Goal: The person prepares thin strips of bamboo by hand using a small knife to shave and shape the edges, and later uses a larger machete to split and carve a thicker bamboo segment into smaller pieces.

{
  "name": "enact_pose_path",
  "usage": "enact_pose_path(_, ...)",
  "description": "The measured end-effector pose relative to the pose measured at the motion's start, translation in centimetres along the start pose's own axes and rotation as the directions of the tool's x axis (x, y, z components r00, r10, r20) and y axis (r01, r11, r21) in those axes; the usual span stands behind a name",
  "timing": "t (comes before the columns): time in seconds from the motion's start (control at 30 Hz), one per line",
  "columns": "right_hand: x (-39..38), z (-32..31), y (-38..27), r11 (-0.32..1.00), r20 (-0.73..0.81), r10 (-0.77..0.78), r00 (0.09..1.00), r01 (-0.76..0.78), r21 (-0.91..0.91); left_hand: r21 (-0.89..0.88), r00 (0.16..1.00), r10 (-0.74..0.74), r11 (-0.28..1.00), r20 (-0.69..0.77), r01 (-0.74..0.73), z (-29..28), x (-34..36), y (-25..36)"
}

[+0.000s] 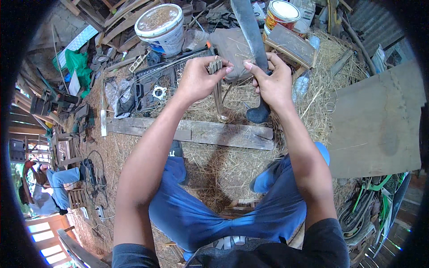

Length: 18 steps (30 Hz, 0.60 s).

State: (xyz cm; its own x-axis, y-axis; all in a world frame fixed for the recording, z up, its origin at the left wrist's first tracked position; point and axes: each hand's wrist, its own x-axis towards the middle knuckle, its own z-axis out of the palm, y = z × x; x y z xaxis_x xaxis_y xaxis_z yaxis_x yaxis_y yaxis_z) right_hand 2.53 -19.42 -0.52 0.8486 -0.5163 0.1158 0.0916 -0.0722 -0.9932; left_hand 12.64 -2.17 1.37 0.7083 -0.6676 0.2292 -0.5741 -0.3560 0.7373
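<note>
My left hand (199, 78) is closed around a bundle of thin brownish strips (215, 66). Its cut-looking ends show above my fingers, and long pale pieces run down below the hand toward the straw. Close by on the right, my right hand (273, 80) grips a machete (248, 27) by its dark handle. The wide grey blade points up and away, and the rounded black butt (258, 115) hangs under my hand. The thumbs of both hands face each other with a small gap between them. A grey-brown block (225, 42) sits just beyond.
A wooden plank (223, 134) lies across the straw before my feet. Behind stand a white bucket (159, 29) and a paint can (281, 15). An open tool case (154, 87) is at left, a large flat board (377, 125) at right. Another person sits far left.
</note>
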Motion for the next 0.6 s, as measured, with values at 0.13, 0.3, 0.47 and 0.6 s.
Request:
enact_pose_path(0.13, 0.1, 0.0, 0.2, 1.000, 0.007, -0.001, 1.000, 0.001, -0.009, -0.003, 1.000, -0.022, 1.000, 0.000, 0.022, 0.0, 0.0, -0.2)
enact_pose_path(0.3, 0.0, 0.1, 0.2, 1.000, 0.018, -0.002, 1.000, 0.002, 0.021, 0.003, 0.999, -0.049, 0.999, -0.011, 0.049, 0.0, -0.1, -0.3)
enact_pose_path(0.47, -0.1, 0.2, 0.2, 1.000, 0.031, -0.007, 0.999, 0.007, 0.011, -0.061, 1.000, 0.011, 0.998, -0.018, -0.012, 0.6, -0.2, -0.2)
enact_pose_path(0.6, -0.6, 0.4, -0.6, 0.999, 0.042, 0.037, 0.998, -0.037, 0.002, -0.030, 1.000, 0.006, 1.000, 0.021, -0.006, 0.9, -0.4, 0.8)
